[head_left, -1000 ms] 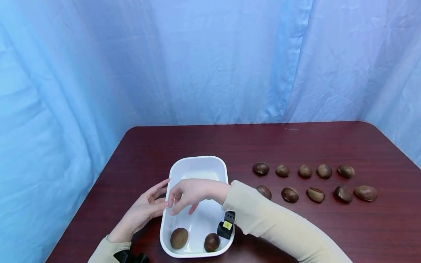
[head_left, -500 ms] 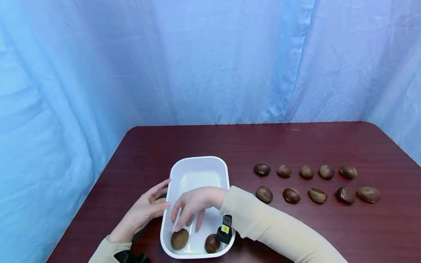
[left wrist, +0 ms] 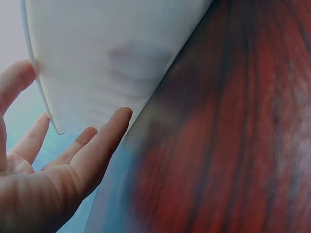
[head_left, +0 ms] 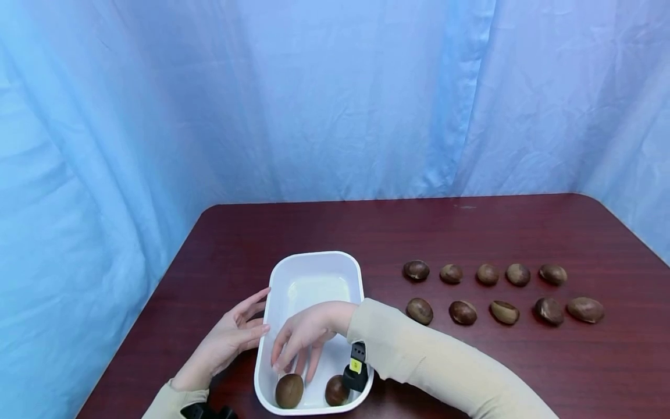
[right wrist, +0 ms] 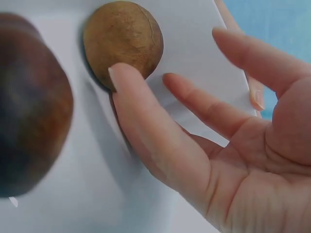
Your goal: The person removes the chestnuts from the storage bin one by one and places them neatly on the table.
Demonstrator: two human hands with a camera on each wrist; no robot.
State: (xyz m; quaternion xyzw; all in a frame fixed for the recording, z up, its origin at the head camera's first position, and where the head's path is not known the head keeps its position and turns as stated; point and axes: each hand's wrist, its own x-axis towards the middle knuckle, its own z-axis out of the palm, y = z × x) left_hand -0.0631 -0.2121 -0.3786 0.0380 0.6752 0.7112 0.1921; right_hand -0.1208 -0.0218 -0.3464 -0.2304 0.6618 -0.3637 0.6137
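Observation:
A white plastic tray [head_left: 314, 254] stands on the table with two brown chestnuts at its near end. My left hand [head_left: 230, 334] rests against the tray's left side, fingers extended; in the left wrist view the fingertips touch the rim and outer wall [left wrist: 92, 58]. Inside the tray, my right hand [head_left: 309, 327] reaches down with loosely bent, spread fingers. Its fingertips are at the left chestnut [head_left: 289, 391]. In the right wrist view one finger overlaps this lighter chestnut [right wrist: 126, 36], without gripping it. The darker right chestnut [head_left: 336, 390] lies beside the wrist camera.
Right of the tray, several chestnuts lie in two rows on the dark red table [head_left: 293, 227], a back row [head_left: 487, 274] and a front row [head_left: 463, 312]. A blue curtain [head_left: 335, 105] hangs behind the table. The right forearm crosses the tray's right rim.
My right hand has moved from the tray's left wall down towards the near left corner. The left chestnut has shifted slightly towards the near edge and turned. The left hand stays put.

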